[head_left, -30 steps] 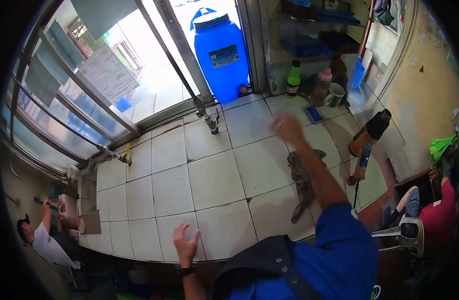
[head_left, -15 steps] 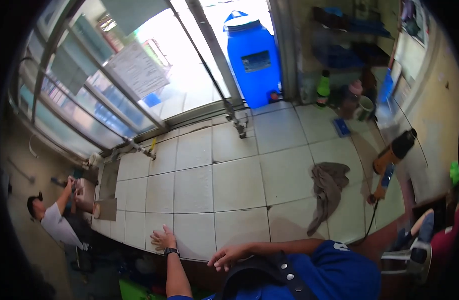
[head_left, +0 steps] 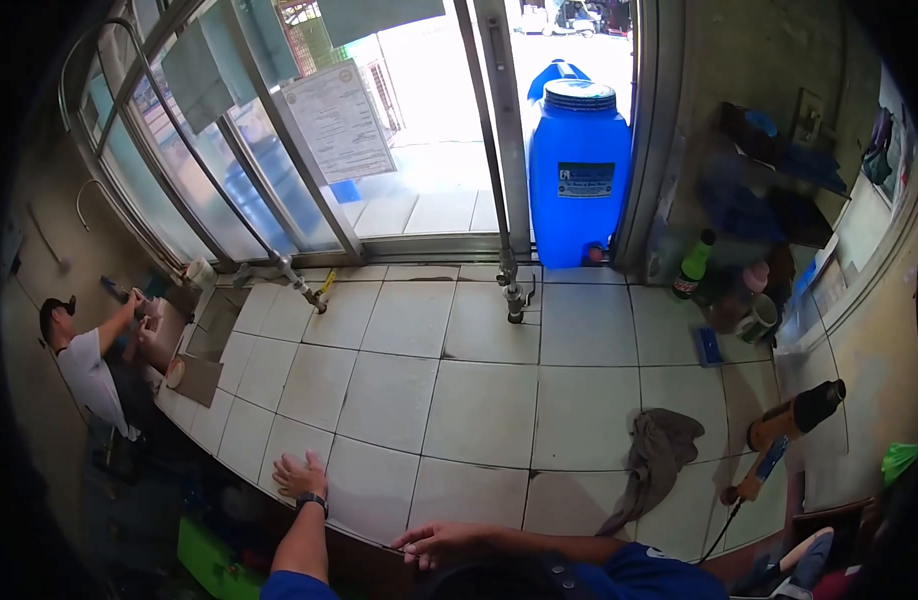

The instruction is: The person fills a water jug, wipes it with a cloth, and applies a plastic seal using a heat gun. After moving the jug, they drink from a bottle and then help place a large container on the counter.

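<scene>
The left hand (head_left: 301,474) lay flat with fingers spread on the tiled counter (head_left: 479,410), and the right hand (head_left: 434,542) rested loose at its edge — holding nothing. The rag (head_left: 654,455) lay well past the right fingertips, so a long reach might have made a palm slip off the smooth edge.

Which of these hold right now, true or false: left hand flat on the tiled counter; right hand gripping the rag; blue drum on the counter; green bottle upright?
1. The left hand lies flat on the tiled counter. True.
2. The right hand grips the grey rag. False: it is empty at the counter's near edge, apart from the rag.
3. The blue drum stands on the counter. False: it stands beyond the counter's far edge.
4. The green bottle stands upright. True.
</scene>
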`<action>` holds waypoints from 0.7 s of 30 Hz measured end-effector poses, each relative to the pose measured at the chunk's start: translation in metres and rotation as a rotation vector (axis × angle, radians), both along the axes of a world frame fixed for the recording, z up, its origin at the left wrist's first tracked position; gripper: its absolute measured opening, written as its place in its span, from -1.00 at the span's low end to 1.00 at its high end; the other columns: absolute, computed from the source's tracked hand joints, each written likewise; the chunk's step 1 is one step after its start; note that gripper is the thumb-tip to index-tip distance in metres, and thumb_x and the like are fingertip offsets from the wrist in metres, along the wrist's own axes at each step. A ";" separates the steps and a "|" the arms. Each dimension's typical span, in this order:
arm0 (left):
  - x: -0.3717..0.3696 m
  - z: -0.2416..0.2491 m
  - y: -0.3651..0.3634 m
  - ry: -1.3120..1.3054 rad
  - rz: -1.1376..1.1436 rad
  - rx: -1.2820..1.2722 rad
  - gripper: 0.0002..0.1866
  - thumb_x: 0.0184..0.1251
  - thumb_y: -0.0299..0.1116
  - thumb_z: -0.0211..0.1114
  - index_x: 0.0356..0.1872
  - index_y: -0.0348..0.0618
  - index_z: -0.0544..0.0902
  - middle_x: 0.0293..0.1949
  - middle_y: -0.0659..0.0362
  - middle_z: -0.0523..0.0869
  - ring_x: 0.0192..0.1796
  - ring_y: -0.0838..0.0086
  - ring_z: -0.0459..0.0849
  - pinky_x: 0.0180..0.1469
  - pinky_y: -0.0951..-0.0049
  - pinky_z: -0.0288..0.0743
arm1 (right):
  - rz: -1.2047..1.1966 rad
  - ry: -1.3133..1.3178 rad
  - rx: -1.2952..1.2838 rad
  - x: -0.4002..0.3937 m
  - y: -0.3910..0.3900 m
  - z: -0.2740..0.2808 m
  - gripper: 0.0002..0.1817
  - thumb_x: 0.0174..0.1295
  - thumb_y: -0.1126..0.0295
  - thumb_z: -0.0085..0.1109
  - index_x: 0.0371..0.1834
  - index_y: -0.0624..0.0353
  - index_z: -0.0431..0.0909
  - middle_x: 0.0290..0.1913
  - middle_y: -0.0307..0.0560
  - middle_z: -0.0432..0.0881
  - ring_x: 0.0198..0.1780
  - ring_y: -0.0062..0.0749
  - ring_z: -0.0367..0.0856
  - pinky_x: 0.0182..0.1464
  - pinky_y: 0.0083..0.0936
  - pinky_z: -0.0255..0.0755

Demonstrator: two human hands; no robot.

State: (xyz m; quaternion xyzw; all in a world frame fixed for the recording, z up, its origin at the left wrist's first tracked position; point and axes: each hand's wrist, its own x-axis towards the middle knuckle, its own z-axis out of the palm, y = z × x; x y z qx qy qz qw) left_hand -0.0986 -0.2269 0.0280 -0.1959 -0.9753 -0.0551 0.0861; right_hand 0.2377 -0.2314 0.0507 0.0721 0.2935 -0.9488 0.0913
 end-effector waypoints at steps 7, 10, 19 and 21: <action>0.002 0.006 0.004 0.009 0.017 0.004 -0.26 0.23 0.23 0.12 0.32 -0.03 0.33 0.44 0.06 0.21 0.47 0.00 0.12 0.32 -0.26 0.10 | -0.008 -0.004 -0.014 -0.002 -0.002 -0.003 -0.56 0.39 0.27 0.11 0.30 0.09 0.38 -0.12 -0.32 0.61 -0.30 -0.71 0.59 -0.29 -0.75 0.45; 0.003 0.001 0.002 0.006 0.016 -0.005 -0.26 0.23 0.23 0.12 0.32 -0.03 0.33 0.44 0.07 0.22 0.47 0.02 0.12 0.31 -0.25 0.12 | -0.013 -0.012 -0.011 0.001 -0.002 -0.002 -0.56 0.39 0.27 0.11 0.30 0.08 0.38 -0.12 -0.32 0.61 -0.30 -0.71 0.59 -0.30 -0.74 0.45; 0.003 0.003 0.003 0.036 0.025 -0.020 -0.29 0.24 0.24 0.12 0.30 0.02 0.36 0.43 0.11 0.25 0.45 0.08 0.16 0.28 -0.21 0.17 | -0.025 -0.006 0.045 -0.001 -0.004 -0.005 -0.56 0.39 0.25 0.11 0.29 0.10 0.39 -0.14 -0.32 0.60 -0.33 -0.70 0.59 -0.33 -0.75 0.43; 0.003 0.003 0.004 0.023 0.026 -0.007 -0.28 0.23 0.23 0.13 0.31 0.02 0.35 0.42 0.08 0.27 0.46 0.04 0.14 0.29 -0.20 0.16 | -0.019 0.008 0.071 -0.002 -0.003 -0.008 -0.56 0.39 0.25 0.10 0.30 0.08 0.38 -0.12 -0.33 0.60 -0.30 -0.71 0.60 -0.29 -0.74 0.45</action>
